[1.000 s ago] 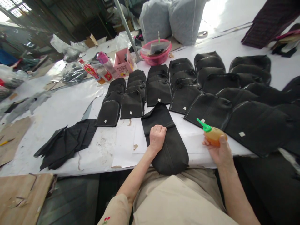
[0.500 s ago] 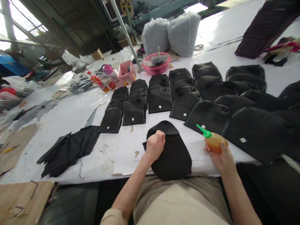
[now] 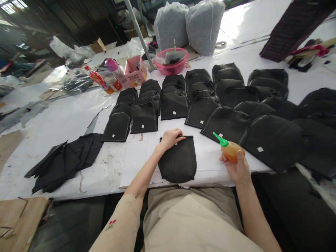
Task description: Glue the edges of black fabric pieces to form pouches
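Note:
A black fabric piece (image 3: 178, 162) lies flat at the table's near edge, its straight hem away from me and its rounded end toward me. My left hand (image 3: 171, 139) is closed on the hem at its upper left, the fingers curled over it and the thumb lying on the front. A small white tag partly shows beside that thumb. Off to the right, my right hand (image 3: 237, 168) is wrapped around a squeeze bottle (image 3: 232, 151) of orange-yellow liquid. The bottle is tilted, with its green nozzle pointing up and left, apart from the fabric.
Overlapping rows of black pieces (image 3: 174, 105), several with white tags, lie beyond my hands. Loose black cloth (image 3: 70, 161) is on the left. Farther back stand a pink box (image 3: 135, 73), a pink basin (image 3: 172, 68), bottles (image 3: 97, 78) and two grey bags (image 3: 172, 28) near a slanted pole (image 3: 139, 33).
The black piece, folded over at its far end before, now lies flat with its hem away from me. My left hand has gone from a fist on it to the hem. The right still holds the bottle.

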{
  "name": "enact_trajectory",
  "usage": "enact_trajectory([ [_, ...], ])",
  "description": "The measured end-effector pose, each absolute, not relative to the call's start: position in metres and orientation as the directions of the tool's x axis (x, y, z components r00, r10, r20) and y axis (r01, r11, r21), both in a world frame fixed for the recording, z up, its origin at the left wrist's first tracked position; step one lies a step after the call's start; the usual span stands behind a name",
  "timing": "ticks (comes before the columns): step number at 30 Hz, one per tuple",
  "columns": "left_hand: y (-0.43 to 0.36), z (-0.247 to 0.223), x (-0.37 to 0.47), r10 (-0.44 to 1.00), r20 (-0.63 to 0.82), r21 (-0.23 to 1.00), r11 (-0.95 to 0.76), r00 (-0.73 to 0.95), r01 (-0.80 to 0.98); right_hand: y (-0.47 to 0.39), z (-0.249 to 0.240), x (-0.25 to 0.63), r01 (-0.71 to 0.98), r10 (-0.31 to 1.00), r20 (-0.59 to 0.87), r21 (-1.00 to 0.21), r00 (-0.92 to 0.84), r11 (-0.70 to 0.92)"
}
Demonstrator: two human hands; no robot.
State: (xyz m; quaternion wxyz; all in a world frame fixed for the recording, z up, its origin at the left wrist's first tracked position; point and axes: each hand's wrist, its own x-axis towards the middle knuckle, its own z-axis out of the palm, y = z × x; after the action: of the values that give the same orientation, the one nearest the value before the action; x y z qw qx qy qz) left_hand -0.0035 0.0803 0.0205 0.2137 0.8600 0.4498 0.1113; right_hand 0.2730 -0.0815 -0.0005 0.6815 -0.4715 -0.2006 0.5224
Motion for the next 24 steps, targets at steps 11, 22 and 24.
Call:
enact_trajectory([
  [11,0.03,0.016,0.003,0.784,0.089,0.295,-0.609,0.614,0.736,-0.077,0.008,0.257,-0.313,0.852,-0.228,-0.946,0.472,-0.079],
  [22,0.041,0.009,0.004,0.843,0.086,0.347,-0.525,0.531,0.777,-0.039,0.025,0.256,0.242,0.906,0.047,-0.968,0.421,-0.063],
  [24,0.039,0.008,0.005,0.844,0.086,0.35,-0.524,0.53,0.777,-0.033,0.025,0.257,0.383,0.91,0.112,-0.922,0.398,-0.055],
])
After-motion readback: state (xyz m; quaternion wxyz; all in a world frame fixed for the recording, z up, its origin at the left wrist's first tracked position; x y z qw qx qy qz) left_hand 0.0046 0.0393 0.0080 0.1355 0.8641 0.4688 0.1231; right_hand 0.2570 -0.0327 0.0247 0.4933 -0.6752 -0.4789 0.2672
